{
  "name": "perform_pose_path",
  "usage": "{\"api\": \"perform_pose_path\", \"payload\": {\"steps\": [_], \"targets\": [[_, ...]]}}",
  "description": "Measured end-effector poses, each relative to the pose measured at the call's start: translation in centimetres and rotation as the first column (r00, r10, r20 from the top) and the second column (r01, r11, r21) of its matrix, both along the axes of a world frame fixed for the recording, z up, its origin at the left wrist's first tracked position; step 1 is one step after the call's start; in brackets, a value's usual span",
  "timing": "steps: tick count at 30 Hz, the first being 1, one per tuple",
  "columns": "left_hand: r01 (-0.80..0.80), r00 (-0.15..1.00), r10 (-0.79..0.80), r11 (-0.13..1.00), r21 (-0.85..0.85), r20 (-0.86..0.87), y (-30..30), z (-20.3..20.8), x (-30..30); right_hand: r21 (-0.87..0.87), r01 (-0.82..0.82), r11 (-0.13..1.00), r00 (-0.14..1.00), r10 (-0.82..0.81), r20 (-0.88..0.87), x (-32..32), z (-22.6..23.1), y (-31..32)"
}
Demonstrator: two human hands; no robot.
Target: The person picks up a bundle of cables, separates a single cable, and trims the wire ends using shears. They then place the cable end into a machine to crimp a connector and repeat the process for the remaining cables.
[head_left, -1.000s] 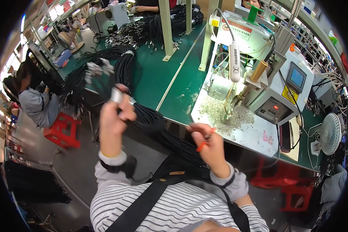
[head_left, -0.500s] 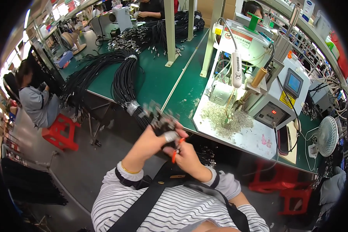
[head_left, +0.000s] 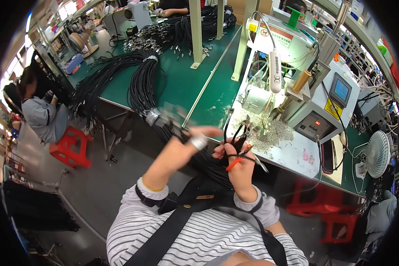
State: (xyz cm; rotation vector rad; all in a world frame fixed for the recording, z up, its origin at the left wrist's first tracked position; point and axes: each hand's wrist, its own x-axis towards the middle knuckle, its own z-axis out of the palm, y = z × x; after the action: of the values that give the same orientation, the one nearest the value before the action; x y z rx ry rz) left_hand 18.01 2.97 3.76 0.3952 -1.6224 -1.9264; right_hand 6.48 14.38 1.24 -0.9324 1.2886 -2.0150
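My left hand (head_left: 177, 150), smeared by motion, is closed around black cables near a blur of metal ends (head_left: 175, 120). Silver wrap covers one of its fingers, and another finger points right. Beneath it, the long black cable bundle (head_left: 210, 166) runs from the table edge toward my lap. My right hand (head_left: 240, 173) is closed, palm up, around a small orange-handled tool (head_left: 234, 164) whose working end I cannot make out. A few black cables with metal ends (head_left: 246, 120) stick up from the same hand, over the edge of the white work plate.
A bench machine (head_left: 314, 119) stands right, small metal pieces (head_left: 270, 137) heaped before it on the white plate (head_left: 292, 162). A white fan (head_left: 377, 153) sits farther right. More cables (head_left: 142, 84) lie on the green table (head_left: 177, 88). A person (head_left: 42, 115) sits left on a red stool (head_left: 71, 146).
My hands have moved apart. The right hand went right and turned palm up, carrying the orange-handled tool and a few cables, while the left hand stayed near the bundle.
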Motion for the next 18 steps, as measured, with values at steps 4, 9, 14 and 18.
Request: {"api": "perform_pose_path", "payload": {"steps": [4,9,14,18], "targets": [[0.101,0.993,-0.107,0.989,-0.108,-0.047,3.2,-0.8,-2.7,0.002,0.153,0.988,0.958,-0.148,-0.246,0.0,-0.6,-0.7],[-0.215,0.973,0.228,0.897,-0.387,-0.011,2.1,-0.5,-2.5,0.092,0.111,0.99,0.992,-0.115,0.048,0.0,-0.3,-0.5],[-0.141,0.987,0.158,0.811,-0.568,-0.019,3.5,0.1,-3.1,0.0,0.237,0.972,0.957,-0.233,-0.17,0.5,-0.5,-1.3],[-0.195,0.963,0.257,0.876,-0.441,0.085,3.2,0.0,-3.5,-0.017,0.227,0.974,0.932,-0.222,-0.288,0.3,-0.6,-0.9]]}}
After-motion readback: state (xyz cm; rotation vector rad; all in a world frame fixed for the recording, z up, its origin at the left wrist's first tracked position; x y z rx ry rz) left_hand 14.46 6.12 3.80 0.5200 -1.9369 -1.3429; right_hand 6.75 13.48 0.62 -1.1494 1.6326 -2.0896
